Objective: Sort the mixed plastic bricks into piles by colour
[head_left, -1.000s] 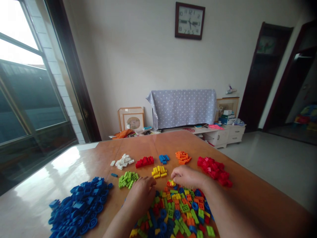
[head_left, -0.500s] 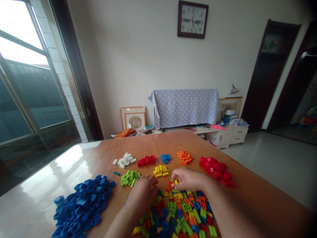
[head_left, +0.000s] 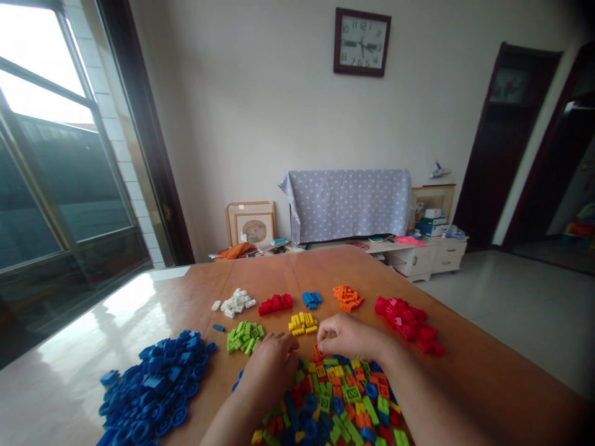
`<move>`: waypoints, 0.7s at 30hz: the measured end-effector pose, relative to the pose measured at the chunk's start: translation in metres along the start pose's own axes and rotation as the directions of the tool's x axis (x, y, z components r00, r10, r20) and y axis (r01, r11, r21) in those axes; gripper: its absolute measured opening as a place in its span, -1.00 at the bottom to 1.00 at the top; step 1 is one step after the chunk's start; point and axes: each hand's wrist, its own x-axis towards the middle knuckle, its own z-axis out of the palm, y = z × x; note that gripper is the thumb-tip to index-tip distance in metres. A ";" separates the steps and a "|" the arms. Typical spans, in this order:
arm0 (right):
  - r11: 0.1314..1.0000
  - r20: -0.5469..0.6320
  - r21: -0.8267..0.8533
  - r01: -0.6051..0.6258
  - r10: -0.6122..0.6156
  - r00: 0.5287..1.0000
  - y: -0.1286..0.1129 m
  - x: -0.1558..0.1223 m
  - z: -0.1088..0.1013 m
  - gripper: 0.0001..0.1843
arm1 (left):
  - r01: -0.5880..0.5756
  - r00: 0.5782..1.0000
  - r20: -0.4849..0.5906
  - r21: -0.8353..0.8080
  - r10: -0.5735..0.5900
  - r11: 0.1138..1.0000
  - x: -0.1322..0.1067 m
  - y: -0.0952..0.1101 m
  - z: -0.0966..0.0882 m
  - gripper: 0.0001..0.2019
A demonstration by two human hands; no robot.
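Note:
A mixed heap of small toy building bricks [head_left: 344, 396] in several colours lies on the table before me. My left hand [head_left: 275, 359] is over its far left edge, fingers curled and close together, beside the lime-green bricks [head_left: 245, 336]. What those fingers may hold is hidden. At the heap's far edge, my right hand [head_left: 346, 334] points its fingers down, thumb and fingertips pressed together at an orange-red brick [head_left: 318, 350]. Whether it grips that brick is too small to tell. Yellow bricks [head_left: 302, 323] lie just beyond both hands.
Sorted piles stand further out: white bricks [head_left: 238, 301], red bricks [head_left: 276, 303], blue bricks [head_left: 311, 300] and orange bricks [head_left: 348, 298]. A large dark-blue pile [head_left: 155, 387] spreads at left; a red pile [head_left: 409, 324] sits at right. One blue piece [head_left: 218, 327] lies alone.
My right hand has shifted slightly left and its fingers have drawn together. Fewer loose pieces show beside its fingertips. My left hand stays nearly in place.

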 end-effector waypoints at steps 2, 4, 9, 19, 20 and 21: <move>0.998 0.000 0.063 0.005 -0.005 1.000 0.000 0.001 0.002 -0.77 | -0.008 1.000 -0.004 -0.001 0.008 1.000 0.000 0.000 0.000 -0.84; 0.993 -0.026 0.119 0.006 -0.003 1.000 0.000 0.002 0.003 -0.77 | -0.011 1.000 -0.005 -0.006 0.011 1.000 0.000 0.000 0.000 -0.84; 0.943 -0.252 0.331 0.030 0.058 0.966 0.011 0.012 -0.005 -0.73 | -0.003 1.000 -0.012 -0.023 0.003 1.000 0.000 0.001 -0.001 -0.84; 0.884 -0.603 0.459 -0.087 0.382 0.700 0.091 0.028 -0.030 -0.79 | -0.001 1.000 0.004 -0.030 0.001 1.000 0.000 0.000 -0.003 -0.83; 0.881 -0.602 0.462 -0.101 0.395 0.694 0.096 0.030 -0.029 -0.81 | -0.001 1.000 0.004 -0.027 0.001 1.000 0.000 0.000 -0.004 -0.83; 0.879 -0.600 0.464 -0.113 0.405 0.690 0.100 0.033 -0.027 -0.82 | -0.002 1.000 0.000 -0.023 0.002 1.000 0.000 0.000 -0.004 -0.84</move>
